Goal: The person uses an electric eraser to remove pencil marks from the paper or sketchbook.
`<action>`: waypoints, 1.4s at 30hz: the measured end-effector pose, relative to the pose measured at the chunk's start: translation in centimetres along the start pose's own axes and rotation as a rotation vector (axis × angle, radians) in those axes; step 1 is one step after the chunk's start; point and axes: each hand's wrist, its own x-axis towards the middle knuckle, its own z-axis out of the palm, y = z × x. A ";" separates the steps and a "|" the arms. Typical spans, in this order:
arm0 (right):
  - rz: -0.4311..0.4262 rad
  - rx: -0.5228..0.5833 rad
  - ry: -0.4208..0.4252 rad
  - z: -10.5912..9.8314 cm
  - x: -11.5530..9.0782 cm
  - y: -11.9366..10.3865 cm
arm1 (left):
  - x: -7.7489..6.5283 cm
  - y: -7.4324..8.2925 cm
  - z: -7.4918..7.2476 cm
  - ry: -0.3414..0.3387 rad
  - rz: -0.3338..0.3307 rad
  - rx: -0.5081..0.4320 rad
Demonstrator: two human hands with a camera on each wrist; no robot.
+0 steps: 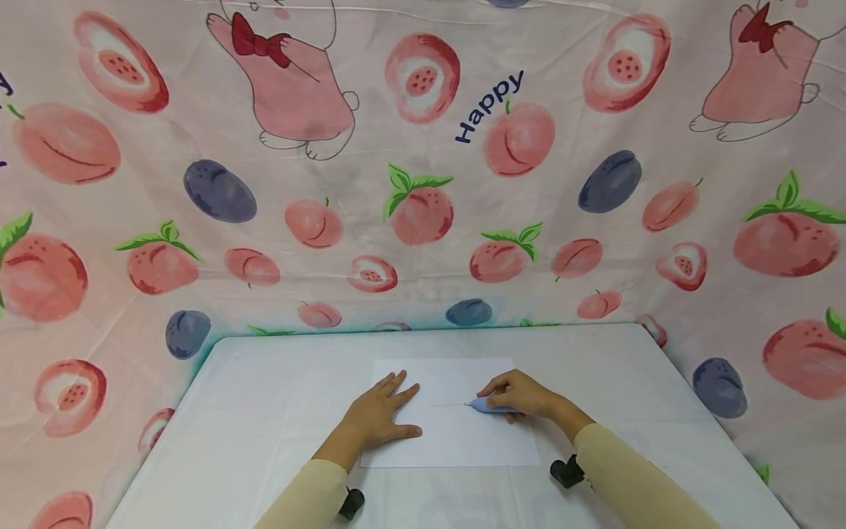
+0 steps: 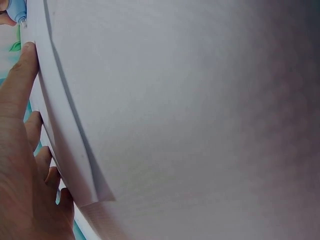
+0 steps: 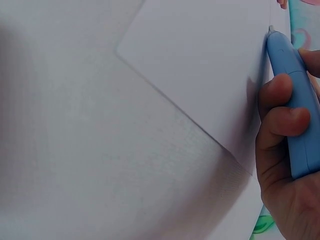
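Note:
A sheet of white paper (image 1: 449,448) lies on the white table. My left hand (image 1: 380,411) rests on its left part, with fingers and thumb spread; the left wrist view shows the same hand (image 2: 25,150) at the paper's edge. In my right hand (image 1: 522,393) is a thick blue pen-shaped tool (image 3: 295,95) with a narrow tip, its exact kind unclear. Fingers curl round its body in the right wrist view. The tip points left, at the right end of a thin, faint line (image 1: 448,405) on the paper.
The white tabletop (image 1: 284,411) extends around the paper. A fruit-print cloth (image 1: 370,176) hangs behind and beside the table. Black wrist devices show below the left wrist (image 1: 352,505) and the right wrist (image 1: 566,472).

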 end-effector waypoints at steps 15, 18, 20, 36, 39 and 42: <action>-0.006 -0.015 0.010 0.1 0.2 -0.1 | 0.0 -0.1 0.1 -0.010 -0.005 0.011; -0.010 -0.011 0.011 0.1 0.1 -0.1 | 0.0 -0.1 0.1 -0.009 -0.006 0.007; -0.007 -0.004 0.015 0.0 0.1 -0.1 | -0.1 -0.1 0.2 -0.006 -0.004 0.006; 0.002 0.003 0.014 0.2 0.0 -0.1 | -0.1 -0.2 0.3 0.000 0.000 0.002; 0.005 0.001 0.005 0.2 0.0 -0.1 | -0.1 -0.2 0.2 -0.003 0.001 -0.002; 0.004 -0.001 -0.001 0.3 0.0 -0.1 | -0.1 -0.2 0.3 0.001 0.006 0.001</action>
